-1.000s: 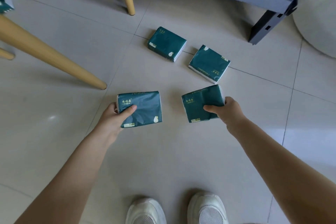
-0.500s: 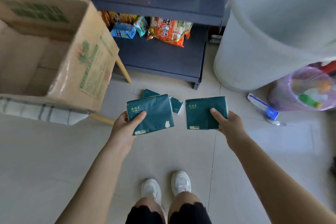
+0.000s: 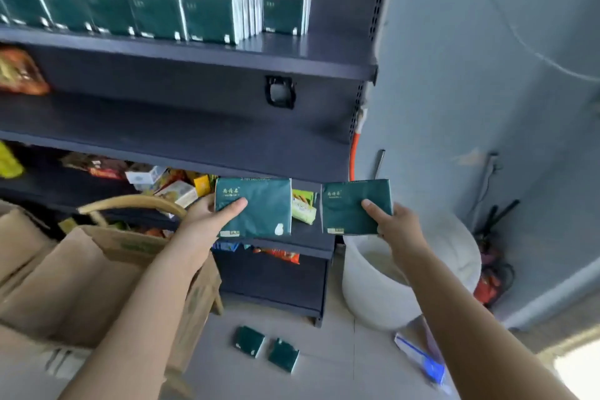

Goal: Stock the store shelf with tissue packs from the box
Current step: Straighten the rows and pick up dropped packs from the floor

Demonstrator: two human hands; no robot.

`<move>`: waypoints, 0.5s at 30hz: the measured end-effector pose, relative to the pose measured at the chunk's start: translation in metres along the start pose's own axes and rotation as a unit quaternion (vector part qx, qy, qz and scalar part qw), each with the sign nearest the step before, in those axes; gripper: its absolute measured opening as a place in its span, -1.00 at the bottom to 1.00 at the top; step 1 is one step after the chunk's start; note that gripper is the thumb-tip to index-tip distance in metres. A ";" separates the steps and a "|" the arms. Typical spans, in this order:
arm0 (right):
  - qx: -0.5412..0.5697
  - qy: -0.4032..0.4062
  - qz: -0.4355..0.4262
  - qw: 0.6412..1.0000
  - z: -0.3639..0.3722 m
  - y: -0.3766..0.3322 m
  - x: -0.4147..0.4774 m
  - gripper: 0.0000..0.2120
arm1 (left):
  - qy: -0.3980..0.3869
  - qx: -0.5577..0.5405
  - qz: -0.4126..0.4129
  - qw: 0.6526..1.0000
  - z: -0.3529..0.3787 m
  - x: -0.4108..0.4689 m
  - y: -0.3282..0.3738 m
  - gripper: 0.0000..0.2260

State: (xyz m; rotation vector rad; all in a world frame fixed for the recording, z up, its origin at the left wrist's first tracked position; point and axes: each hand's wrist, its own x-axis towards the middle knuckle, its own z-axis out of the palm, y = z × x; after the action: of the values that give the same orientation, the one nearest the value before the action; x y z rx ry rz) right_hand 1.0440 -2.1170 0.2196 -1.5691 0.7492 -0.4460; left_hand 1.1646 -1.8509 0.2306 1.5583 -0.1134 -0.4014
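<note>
Grips with the left hand (image 3: 211, 221) a dark green tissue pack (image 3: 256, 204): thumb laid across the printed front, fingers hidden behind. Holds it upright, face toward the camera, in front of a lower board of the store shelf (image 3: 308, 53). Clamps the right hand (image 3: 397, 226) on a second tissue pack (image 3: 352, 208) in the same way, thumb on the front. Keeps the two level and just beside each other, a narrow gap between, not touching.

Behind the gap, shows snack packets (image 3: 303, 211) on the lower board, blurred. Higher up, on the top board, carries a row of green packs (image 3: 156, 13) standing on edge from the left border to about the middle, then a short stack (image 3: 285, 14) set a little apart at the right end. Leaves bare board to the right of that stack.

Below the left forearm, stands an open cardboard box (image 3: 81, 276). Below the right forearm, just right of the shelf's foot, stands a white bucket (image 3: 367, 295).

Down on the tiled floor (image 3: 324, 373), in front of the shelf's base, lies a loose pack (image 3: 248, 341) with its neighbour (image 3: 283, 355) close beside it, both flat, well below the held pair.
</note>
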 end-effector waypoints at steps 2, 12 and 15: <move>0.011 -0.003 -0.015 1.000 0.009 -0.030 0.009 -0.88 | 0.009 0.006 0.018 1.000 -0.003 0.015 0.031 -0.78; 0.024 0.023 -0.124 0.992 0.076 -0.153 0.063 -0.87 | -0.049 -0.035 0.119 0.991 -0.038 0.106 0.149 -0.81; -0.001 0.037 -0.166 0.985 0.099 -0.185 0.078 -0.84 | -0.066 -0.053 0.148 0.985 -0.049 0.135 0.180 -0.75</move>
State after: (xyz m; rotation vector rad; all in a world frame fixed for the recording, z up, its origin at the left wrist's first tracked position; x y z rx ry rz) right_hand 1.2041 -2.0971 0.3754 -1.6936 0.5417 -0.7508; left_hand 1.3380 -1.8548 0.3820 1.3833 -0.4152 -0.2708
